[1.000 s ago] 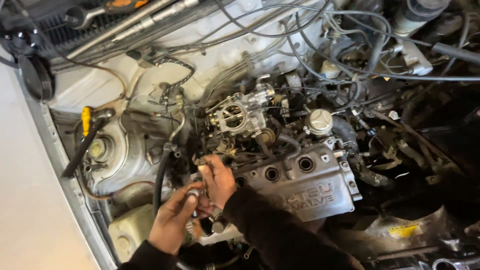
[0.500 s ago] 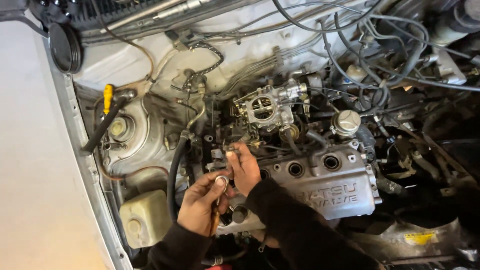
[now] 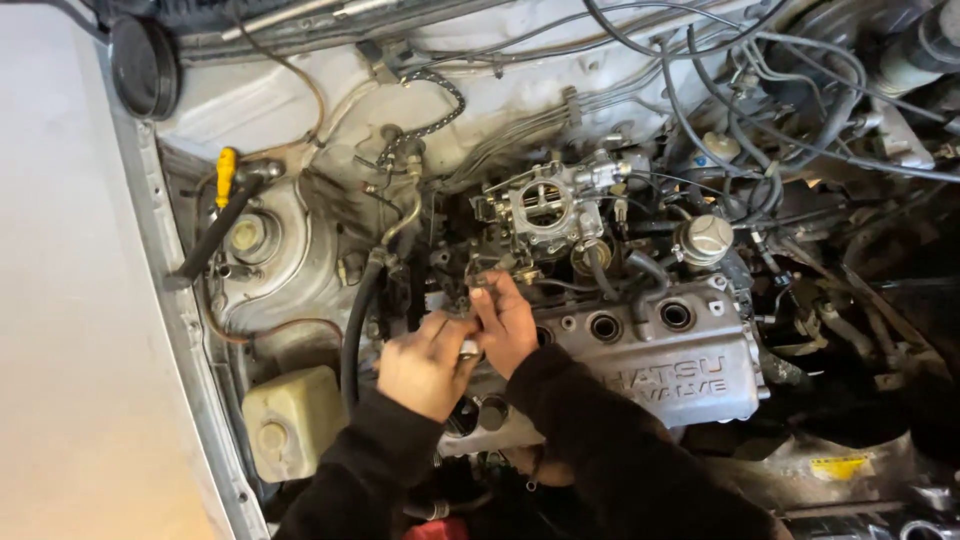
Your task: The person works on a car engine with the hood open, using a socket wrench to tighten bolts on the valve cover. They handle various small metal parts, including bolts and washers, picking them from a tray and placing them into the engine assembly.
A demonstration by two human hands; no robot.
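Observation:
Both my hands meet at the left end of the grey valve cover in an open engine bay. My left hand is curled around a small pale metal part. My right hand pinches the same part from the other side, its fingertips up against dark fittings just below the carburettor. Most of the part is hidden by my fingers. Both arms wear dark sleeves.
A black hose runs down just left of my hands. A cream fluid reservoir sits at the lower left beside the white fender. A yellow-handled dipstick stands by the strut tower. Cables and hoses crowd the back and right.
The view has swung, so the engine sits further right and lower in frame. My hands stay together at the same spot on the engine, fingers shifting slightly on the small part.

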